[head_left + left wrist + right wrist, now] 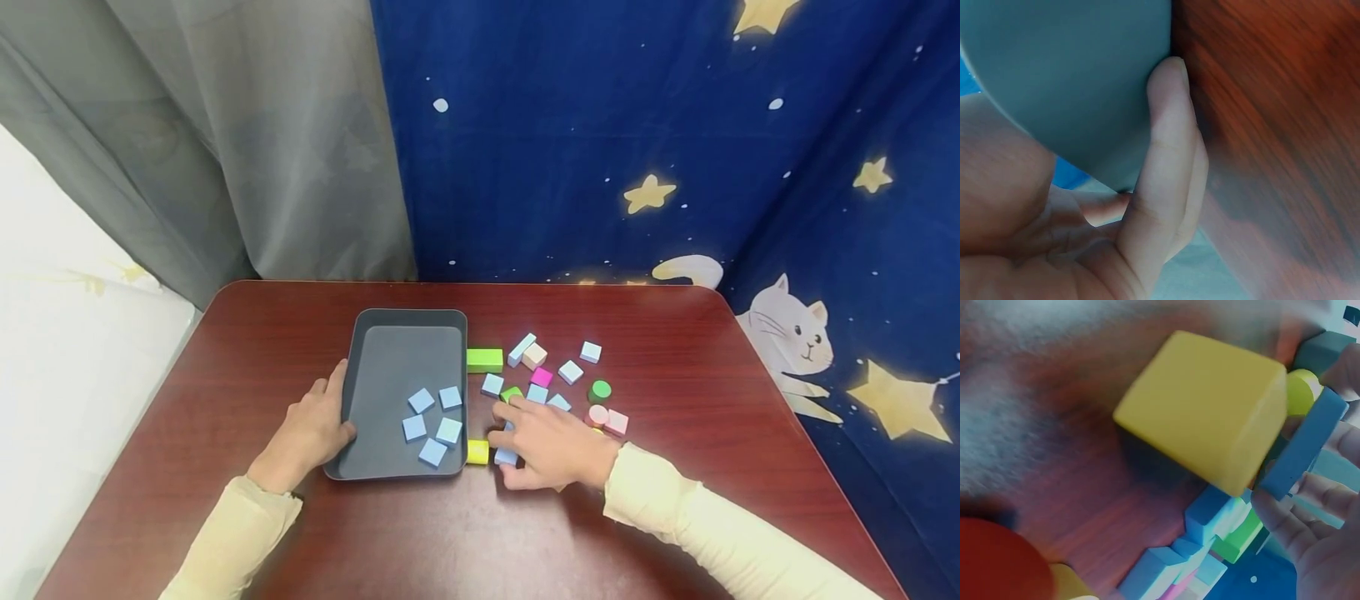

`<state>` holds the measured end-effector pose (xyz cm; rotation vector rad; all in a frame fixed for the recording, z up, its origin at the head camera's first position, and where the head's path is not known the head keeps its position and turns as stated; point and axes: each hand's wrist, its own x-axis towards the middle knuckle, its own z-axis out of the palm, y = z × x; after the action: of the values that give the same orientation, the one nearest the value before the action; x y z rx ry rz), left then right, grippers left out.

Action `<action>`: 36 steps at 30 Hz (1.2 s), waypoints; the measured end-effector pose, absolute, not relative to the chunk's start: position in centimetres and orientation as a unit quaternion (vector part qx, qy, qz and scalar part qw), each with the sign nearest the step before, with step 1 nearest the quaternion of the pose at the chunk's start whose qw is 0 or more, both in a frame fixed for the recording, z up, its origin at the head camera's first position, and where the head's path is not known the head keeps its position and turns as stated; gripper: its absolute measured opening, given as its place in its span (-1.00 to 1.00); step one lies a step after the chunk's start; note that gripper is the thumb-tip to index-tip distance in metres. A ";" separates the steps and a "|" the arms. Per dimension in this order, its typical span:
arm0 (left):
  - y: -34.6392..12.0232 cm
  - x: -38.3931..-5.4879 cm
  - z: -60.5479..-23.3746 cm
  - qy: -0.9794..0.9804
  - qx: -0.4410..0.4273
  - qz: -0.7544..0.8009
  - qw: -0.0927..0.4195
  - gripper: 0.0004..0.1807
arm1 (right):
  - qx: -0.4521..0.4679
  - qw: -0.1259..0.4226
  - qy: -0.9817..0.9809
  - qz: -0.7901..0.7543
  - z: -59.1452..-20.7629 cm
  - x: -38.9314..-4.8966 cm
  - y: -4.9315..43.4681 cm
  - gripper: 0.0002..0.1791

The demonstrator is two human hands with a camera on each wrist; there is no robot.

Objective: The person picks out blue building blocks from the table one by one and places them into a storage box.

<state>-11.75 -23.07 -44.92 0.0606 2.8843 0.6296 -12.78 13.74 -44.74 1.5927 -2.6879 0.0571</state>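
Note:
My left hand [309,427] holds the left side of a dark grey tray [360,392], thumb at the rim. The left wrist view shows its fingers [1169,137] lying along the outer wall, low by the table. Inside the tray, toward its right side, lie several light blue blocks [432,452]. To the right of the tray, my right hand [551,442] reaches low over loose blocks and grips a flat blue block [1304,444] between its fingertips. A yellow cube [1204,406] sits close by that hand in the right wrist view.
A long green block [484,361] and a yellow cylinder [477,452] lie against the tray's right wall. Farther right are a magenta block [542,377], a green cylinder [599,391], pink pieces [617,422] and pale blue blocks [571,372]. Curtains [562,167] hang behind the wooden table [420,533].

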 end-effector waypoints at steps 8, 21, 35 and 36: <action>-23.0 -11.8 -45.0 0.974 0.018 0.204 0.095 0.11 | 0.502 0.035 -0.864 0.019 -44.1 -13.8 12.9 -0.63; -23.0 -11.8 -45.2 0.974 0.016 0.207 0.095 0.12 | 0.525 0.073 -0.848 0.026 -43.7 -15.6 10.9 -0.60; -23.0 -11.8 -45.2 0.974 0.014 0.205 0.095 0.12 | 0.508 0.066 -0.859 0.014 -42.7 -17.5 8.3 -0.51; -23.0 -11.8 -45.2 0.974 0.014 0.206 0.095 0.12 | 0.509 0.069 -0.858 0.012 -42.7 -17.6 8.1 -0.52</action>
<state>-11.84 -23.02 -45.24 0.0411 2.8864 0.6092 -17.62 8.15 -42.70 1.5333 -2.5826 0.0358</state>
